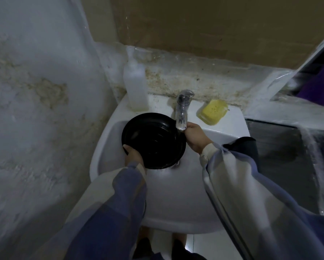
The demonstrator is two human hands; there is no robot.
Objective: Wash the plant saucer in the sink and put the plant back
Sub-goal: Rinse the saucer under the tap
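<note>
A round black plant saucer [153, 140] with ridged rings inside is held tilted over the basin of the white sink [176, 194]. My left hand [134, 155] grips its lower left rim, thumb on the inside. My right hand [195, 138] holds the right rim just under the spout of the chrome tap [182, 111]. I cannot tell whether water is running. No plant is in view.
A translucent plastic bottle [135, 85] stands on the sink's back left corner. A yellow soap bar [212, 111] lies right of the tap. A stained wall closes the left side; a dark surface under plastic sheeting [281, 151] lies to the right.
</note>
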